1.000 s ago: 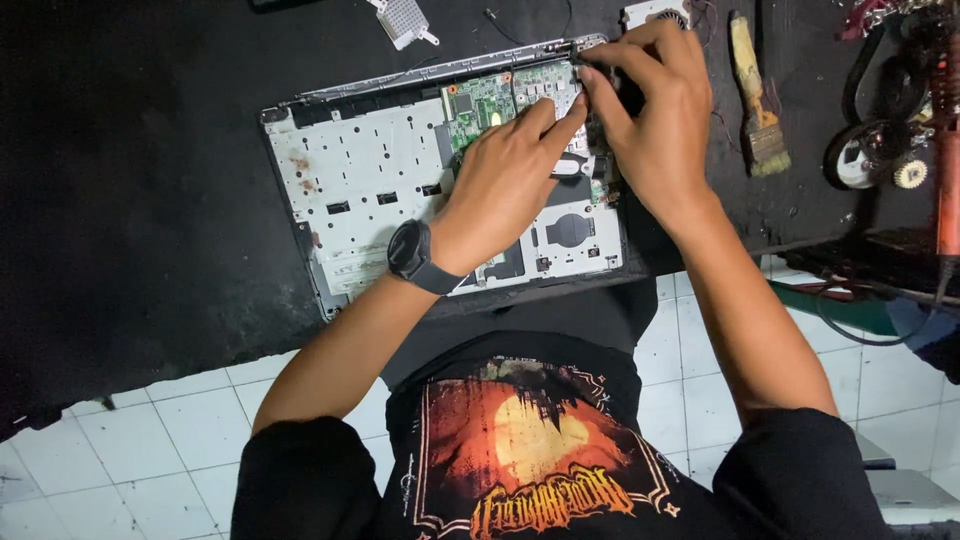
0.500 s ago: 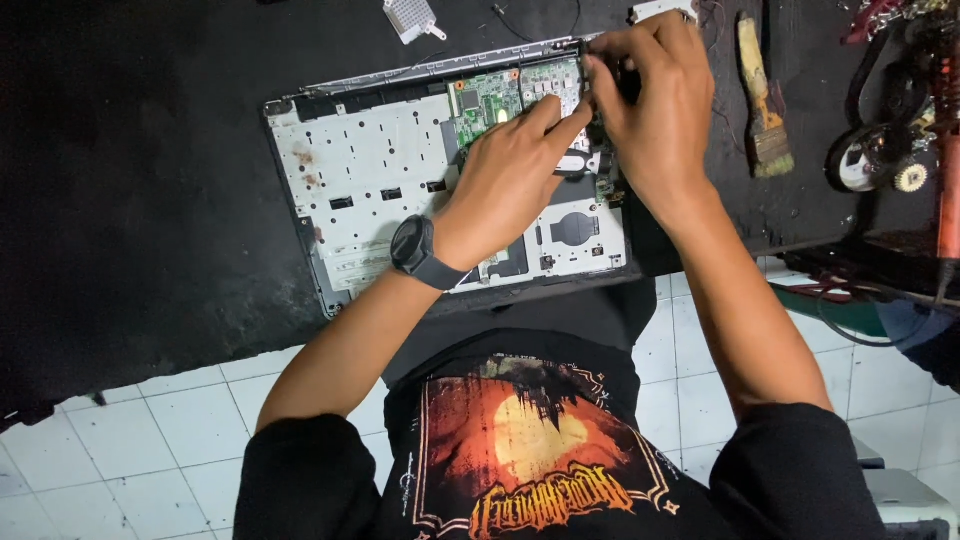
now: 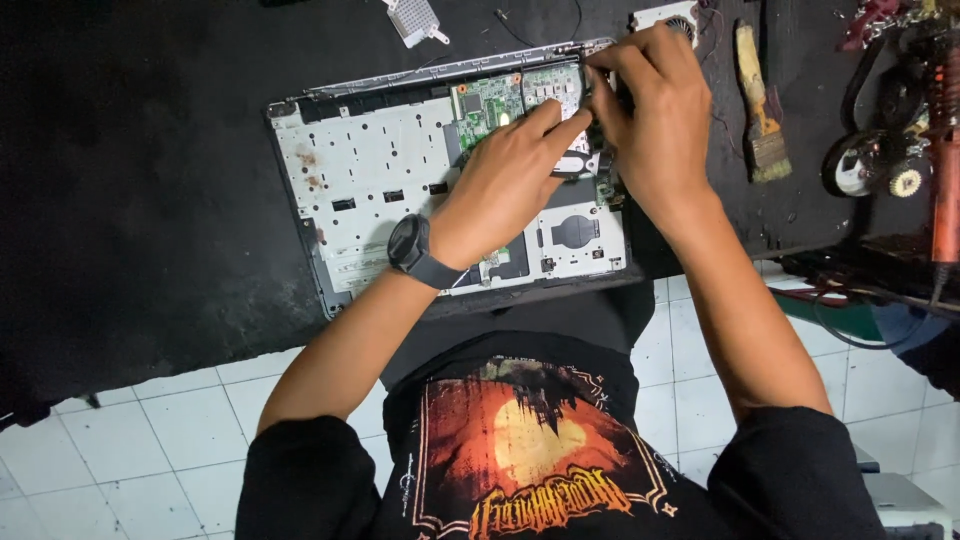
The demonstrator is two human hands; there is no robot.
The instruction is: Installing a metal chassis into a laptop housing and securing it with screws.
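Since a second ago we have hardly moved: our hands sit at the same corner of the opened laptop base (image 3: 380,200), and only our view has drifted a little, so the work there reads as a slow, fiddly one.

Our left hand (image 3: 505,190), with a dark watch (image 3: 412,248) on the wrist, lies over the green circuit board (image 3: 495,100), its forefinger stretched toward 1 o'clock and the other fingers loosely curled; we judge it is pressing down on the board, not pinching.

Our right hand (image 3: 655,125) comes in from 3 o'clock, fingers bunched at the board's right edge, by the hinge corner of the base. It seems to pinch something small and dark there, but we cannot tell what it is.

The laptop base lies on the black mat (image 3: 130,180), at 12 o'clock from our body. A paintbrush (image 3: 760,105) lies at 2 o'clock, just beside the right hand, and a small fan (image 3: 668,18) touches the top edge of the view.
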